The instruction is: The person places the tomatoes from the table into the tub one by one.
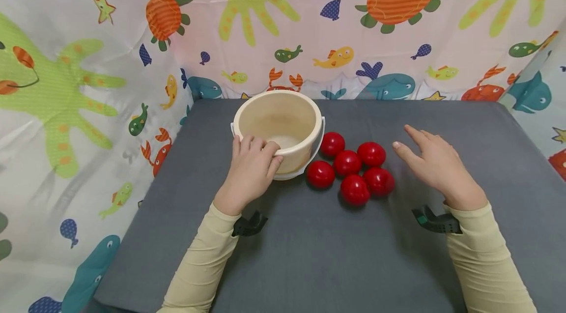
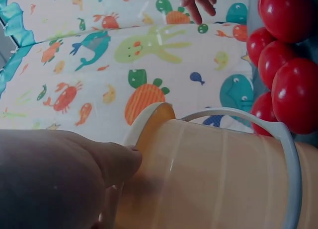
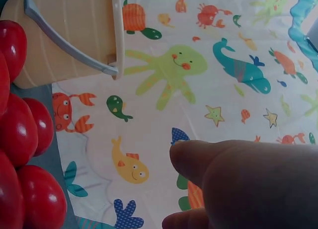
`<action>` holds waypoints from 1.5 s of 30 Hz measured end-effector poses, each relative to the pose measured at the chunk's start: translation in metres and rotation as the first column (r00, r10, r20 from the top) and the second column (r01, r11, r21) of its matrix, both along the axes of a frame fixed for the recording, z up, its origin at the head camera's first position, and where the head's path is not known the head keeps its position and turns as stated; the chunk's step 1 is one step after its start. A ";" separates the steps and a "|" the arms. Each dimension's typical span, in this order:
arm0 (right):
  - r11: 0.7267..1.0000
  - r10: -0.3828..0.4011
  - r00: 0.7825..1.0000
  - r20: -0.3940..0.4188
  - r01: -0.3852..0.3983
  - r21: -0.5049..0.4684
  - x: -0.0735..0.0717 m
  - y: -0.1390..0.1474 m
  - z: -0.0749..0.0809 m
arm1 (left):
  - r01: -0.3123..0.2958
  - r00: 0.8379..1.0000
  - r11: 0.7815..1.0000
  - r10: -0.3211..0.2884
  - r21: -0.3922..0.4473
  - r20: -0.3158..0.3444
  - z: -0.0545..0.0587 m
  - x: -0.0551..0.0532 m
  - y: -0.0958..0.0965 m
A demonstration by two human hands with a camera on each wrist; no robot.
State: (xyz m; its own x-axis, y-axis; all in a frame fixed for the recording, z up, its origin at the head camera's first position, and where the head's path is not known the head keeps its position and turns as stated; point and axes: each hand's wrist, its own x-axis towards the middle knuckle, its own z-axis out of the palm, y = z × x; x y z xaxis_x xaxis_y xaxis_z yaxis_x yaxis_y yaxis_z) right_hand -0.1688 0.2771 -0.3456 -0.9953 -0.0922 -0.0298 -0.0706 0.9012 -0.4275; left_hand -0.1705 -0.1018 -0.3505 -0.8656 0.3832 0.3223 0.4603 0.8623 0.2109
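A cream plastic bucket [image 1: 294,158] with a pale handle [image 1: 315,152] stands upright on the grey table. Its inside shows no contents in the head view. My left hand [image 1: 248,171] grips the near rim, fingers over the edge and thumb [image 2: 121,162] on the outer wall. Several shiny red balls [image 1: 347,163] lie in a cluster just right of the bucket. To the right of them my right hand [image 1: 435,165] hovers with fingers extended, touching nothing. In the right wrist view, the balls [image 3: 42,196] and the bucket [image 3: 74,38] are at the left.
The grey padded table [image 1: 336,259] stretches around the bucket and balls. A curtain [image 1: 274,3] printed with sea animals hangs along the back and both sides. Each wrist carries a black strap mount, as on the right wrist [image 1: 438,222].
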 end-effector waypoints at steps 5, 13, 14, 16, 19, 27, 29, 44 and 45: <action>0.996 0.019 1.000 0.013 -0.018 -0.091 -0.005 -0.002 0.000 | -0.005 1.000 1.000 0.005 -0.007 -0.003 0.002 -0.002 0.000; 0.927 -0.085 0.995 -0.051 0.060 -0.371 -0.027 -0.006 -0.029 | -0.008 1.000 1.000 0.008 -0.005 -0.014 0.003 -0.005 -0.002; 0.916 -0.095 0.994 -0.061 0.063 -0.397 -0.030 -0.006 -0.034 | -0.008 1.000 1.000 0.008 -0.005 -0.011 0.003 -0.005 -0.002; 0.895 -0.097 0.993 -0.064 0.059 -0.443 -0.035 -0.006 -0.043 | -0.009 1.000 1.000 0.009 -0.005 -0.004 0.003 -0.005 -0.003; 0.863 -0.070 0.996 -0.049 0.036 -0.504 -0.041 -0.007 -0.056 | -0.011 1.000 1.000 0.011 -0.004 0.006 0.003 -0.004 -0.003; 0.828 0.001 1.000 0.006 0.003 -0.561 -0.053 -0.012 -0.081 | -0.004 1.000 1.000 0.004 0.003 -0.002 0.001 -0.004 -0.003; 0.833 0.002 1.000 0.011 0.004 -0.553 -0.053 -0.012 -0.086 | -0.003 1.000 1.000 0.003 0.000 -0.003 0.000 -0.005 -0.003; 0.835 -0.017 0.999 0.046 0.039 -0.549 -0.053 -0.006 -0.098 | -0.002 1.000 1.000 0.002 -0.012 0.020 0.000 -0.002 -0.001; 0.830 -0.019 0.999 0.050 0.044 -0.555 -0.053 -0.005 -0.098 | -0.001 1.000 1.000 0.001 -0.010 0.020 0.000 -0.002 0.000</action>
